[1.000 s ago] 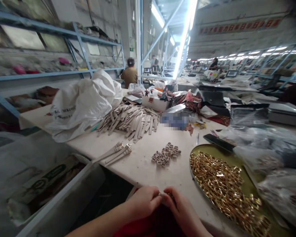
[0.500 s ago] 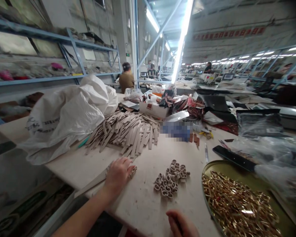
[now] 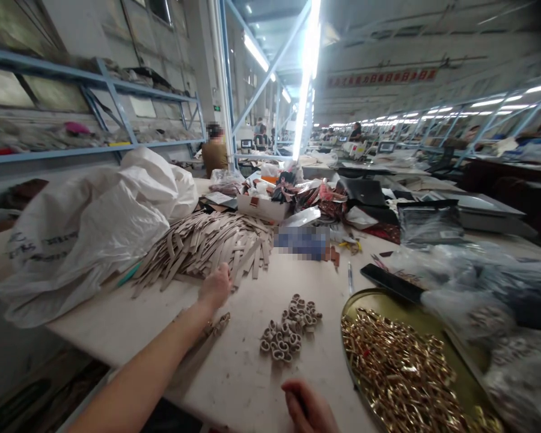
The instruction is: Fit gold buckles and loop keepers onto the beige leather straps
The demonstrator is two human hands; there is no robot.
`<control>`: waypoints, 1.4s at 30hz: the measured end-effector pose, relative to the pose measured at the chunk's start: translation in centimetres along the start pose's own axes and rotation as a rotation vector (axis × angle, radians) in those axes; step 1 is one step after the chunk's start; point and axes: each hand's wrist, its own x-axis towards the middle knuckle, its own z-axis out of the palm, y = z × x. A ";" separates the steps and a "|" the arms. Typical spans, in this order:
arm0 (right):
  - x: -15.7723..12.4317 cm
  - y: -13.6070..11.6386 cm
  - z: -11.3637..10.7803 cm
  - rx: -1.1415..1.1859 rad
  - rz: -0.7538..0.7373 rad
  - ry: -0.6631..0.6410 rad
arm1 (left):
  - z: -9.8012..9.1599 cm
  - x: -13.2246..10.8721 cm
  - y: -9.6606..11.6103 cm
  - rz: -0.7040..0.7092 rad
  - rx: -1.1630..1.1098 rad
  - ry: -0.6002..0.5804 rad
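Observation:
My left hand [image 3: 216, 287] reaches to the front edge of a heap of flat grey-beige strips [image 3: 202, 243]. Its fingers are curled closed against the strips, and what they grip is hidden. Beneath that forearm, small metal-looking pieces [image 3: 219, 325] lie on the table beside a long strip that is partly covered. At the bottom of the view my right hand [image 3: 309, 409] is only partly visible, its fingers curled and no object showing in them. Between the hands sits a cluster of small grey-beige rolled loops [image 3: 288, 331].
A round tray [image 3: 348, 300] of gold metal hardware stands at the right. Behind it lie a black case-like piece [image 3: 392, 282], clear plastic bags [image 3: 460, 270] and a pen [image 3: 350, 276]. A large white sack [image 3: 94, 216] slumps at the left. A person [image 3: 214, 153] sits farther back.
My left hand has moved forward from the metal pieces to the strip heap, uncovering those pieces. My right hand stays low near the table's front. The camera view has turned slightly right.

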 end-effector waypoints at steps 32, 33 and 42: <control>1.1 -2.8 -9.0 -0.272 -0.130 0.034 | -4.1 -26.6 7.9 -0.435 -1.620 -0.893; 2.3 -2.9 -9.0 -0.309 -0.136 0.043 | -3.7 -26.0 7.6 -0.453 -1.624 -0.893; 9.4 -2.8 -6.9 -0.436 -0.062 -0.050 | -0.6 -21.6 6.9 -0.443 -1.633 -0.943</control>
